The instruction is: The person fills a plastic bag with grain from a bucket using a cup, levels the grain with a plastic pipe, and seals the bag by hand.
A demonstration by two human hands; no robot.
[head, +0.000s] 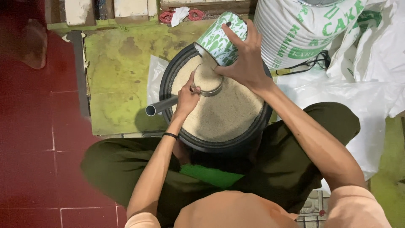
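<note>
Nearest the camera, the person's knees frame a round black basin [185,141] filled almost to the brim with pale rice [230,116].

The left hand [185,98] comes in from 7 o'clock and rests at the basin's centre-left. Its fingers are closed round a grey tube [160,106], whose long axis runs from the hand out toward 8 o'clock, the open end passing over the rim. The thumb and fingertips also touch the edge of a small metal cup [207,81] that sits in the rice, heaped full.

The right hand [247,59] comes in from 4 o'clock, farther up. Its fingers are spread wide and wrapped over a green-and-white can [222,38], gripping it firmly. The can is tilted, its long axis running from 1 o'clock down to 7 o'clock, and its open mouth points down at the cup, just above it and toward 12 o'clock of it. Rice appears to bridge mouth and cup.

So the cup lies between the two hands: touching the left, just below the right hand's can.

Beyond, at 1 o'clock, stands a white sack [295,33] with green print, on a green floor [118,76].
</note>
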